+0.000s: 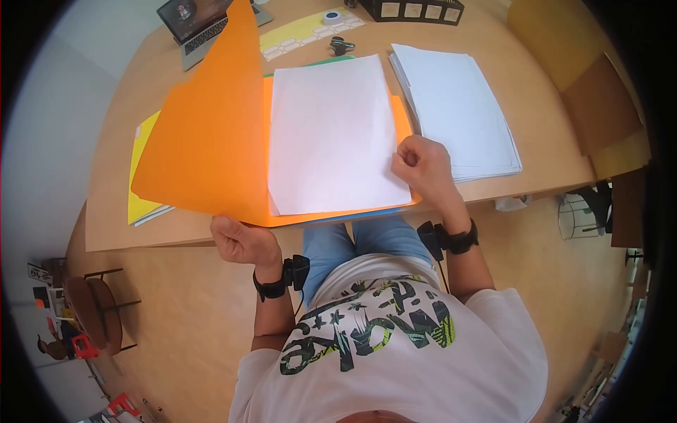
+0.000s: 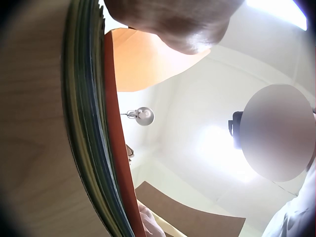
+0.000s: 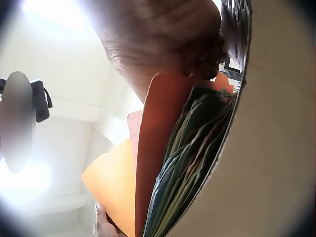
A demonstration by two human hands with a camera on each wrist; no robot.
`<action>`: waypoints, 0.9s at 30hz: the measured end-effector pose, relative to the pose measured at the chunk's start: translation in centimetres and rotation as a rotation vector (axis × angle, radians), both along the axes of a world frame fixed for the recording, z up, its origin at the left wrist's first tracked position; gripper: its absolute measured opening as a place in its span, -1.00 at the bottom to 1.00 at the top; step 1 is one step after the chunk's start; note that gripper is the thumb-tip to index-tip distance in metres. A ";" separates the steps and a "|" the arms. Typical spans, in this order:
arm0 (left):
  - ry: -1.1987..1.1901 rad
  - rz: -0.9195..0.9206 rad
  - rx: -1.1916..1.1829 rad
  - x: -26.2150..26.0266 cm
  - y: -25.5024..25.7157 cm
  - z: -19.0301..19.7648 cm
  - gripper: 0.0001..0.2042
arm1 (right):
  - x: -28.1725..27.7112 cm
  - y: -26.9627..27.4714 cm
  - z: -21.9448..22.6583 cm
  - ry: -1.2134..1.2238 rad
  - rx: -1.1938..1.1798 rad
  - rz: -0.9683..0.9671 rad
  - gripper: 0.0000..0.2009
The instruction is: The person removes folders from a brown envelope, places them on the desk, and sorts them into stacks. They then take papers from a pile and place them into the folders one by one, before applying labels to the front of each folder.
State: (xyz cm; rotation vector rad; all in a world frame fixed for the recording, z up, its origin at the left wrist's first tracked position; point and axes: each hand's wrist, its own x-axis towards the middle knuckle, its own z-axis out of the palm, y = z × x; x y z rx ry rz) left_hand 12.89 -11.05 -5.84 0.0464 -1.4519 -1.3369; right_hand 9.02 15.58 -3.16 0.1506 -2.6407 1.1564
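Note:
An orange folder (image 1: 197, 141) lies at the desk's front edge, its front cover raised and leaning left. White paper (image 1: 331, 134) rests inside it. My left hand (image 1: 243, 242) pinches the cover's lower edge near the fold; its fingers also show beside the cover (image 3: 111, 185) in the right wrist view. My right hand (image 1: 425, 169), fingers curled, pinches at the paper's right edge; its fingertips are partly hidden. Under the orange folder sits a thick stack of coloured folders (image 3: 192, 153), their edges fanned in the right wrist view.
To the right lies a pile of white paper (image 1: 458, 113). A yellow folder (image 1: 143, 173) with sheets sticks out at left. Farther back are a laptop (image 1: 204, 32), a black clip-like object (image 1: 341, 46), a small round white device (image 1: 331, 17) and a black box (image 1: 416, 10).

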 end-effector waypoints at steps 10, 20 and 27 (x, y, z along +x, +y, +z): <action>-0.028 0.000 -0.039 0.1 0.1 -0.1 -0.62 | -0.4 0.2 0.7 0.021 0.082 0.089 -0.86; -0.165 -0.401 -1.007 0.9 -0.7 0.7 -0.71 | -0.3 1.0 0.5 0.032 0.101 0.125 -0.88; -0.336 -0.364 -1.222 1.8 -0.9 0.4 -0.57 | 0.9 3.5 1.1 -0.149 -0.103 0.152 -0.75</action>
